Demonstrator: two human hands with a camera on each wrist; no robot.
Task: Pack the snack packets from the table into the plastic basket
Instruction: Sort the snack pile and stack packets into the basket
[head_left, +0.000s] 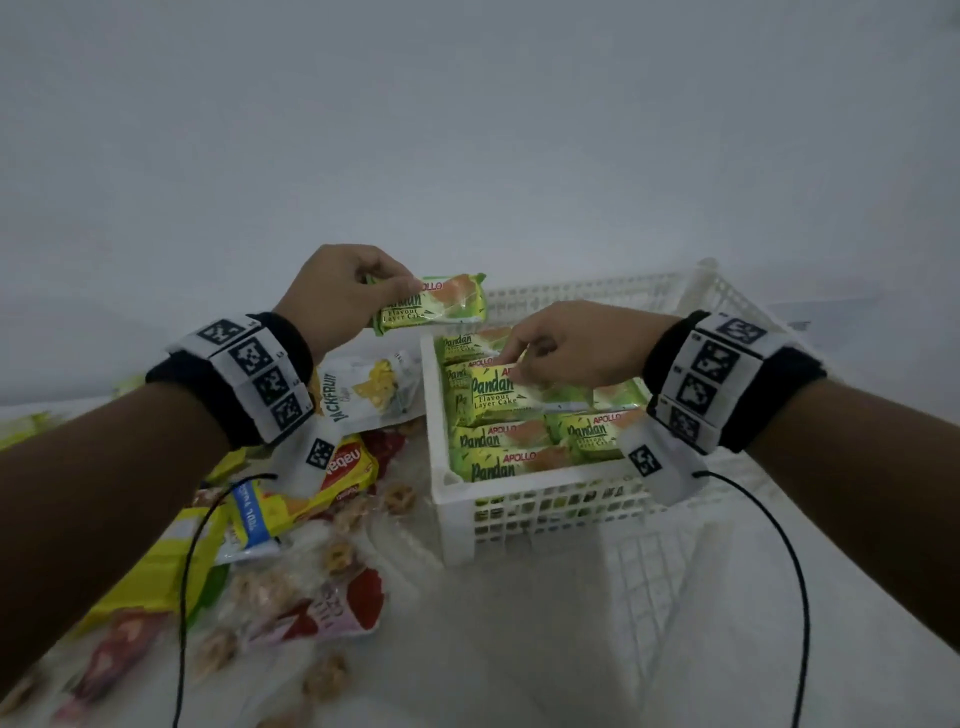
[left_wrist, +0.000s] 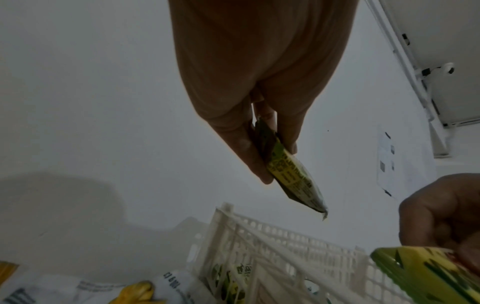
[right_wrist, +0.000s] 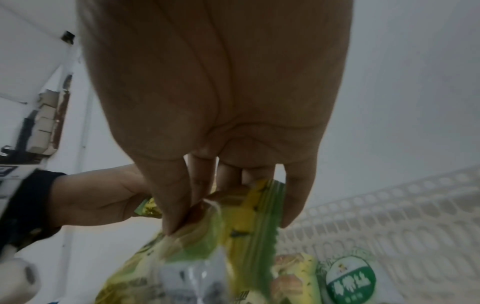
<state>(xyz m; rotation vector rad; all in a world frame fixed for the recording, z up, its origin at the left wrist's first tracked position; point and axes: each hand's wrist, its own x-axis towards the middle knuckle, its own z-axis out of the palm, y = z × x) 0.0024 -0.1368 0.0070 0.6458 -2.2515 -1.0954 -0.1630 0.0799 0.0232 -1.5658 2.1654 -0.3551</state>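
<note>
A white plastic basket (head_left: 519, 499) sits at centre right on the table, holding several green Pandan cake packets (head_left: 498, 436). My left hand (head_left: 343, 296) pinches one Pandan packet (head_left: 436, 304) by its end, in the air just past the basket's far-left corner; that held packet (left_wrist: 293, 174) hangs between thumb and fingers (left_wrist: 249, 154). My right hand (head_left: 566, 345) reaches into the basket and pinches the top Pandan packet (head_left: 498, 392) at its edge. In the right wrist view the fingertips (right_wrist: 179, 218) nip that packet (right_wrist: 207, 242).
Loose snacks lie left of the basket: a white Jackfruit bag (head_left: 374, 389), a yellow-red packet (head_left: 343, 467), yellow packets (head_left: 156, 571), clear bags of pretzels (head_left: 332, 561). A second white basket (head_left: 691, 566) lies at the near right. Black cables hang from both wrists.
</note>
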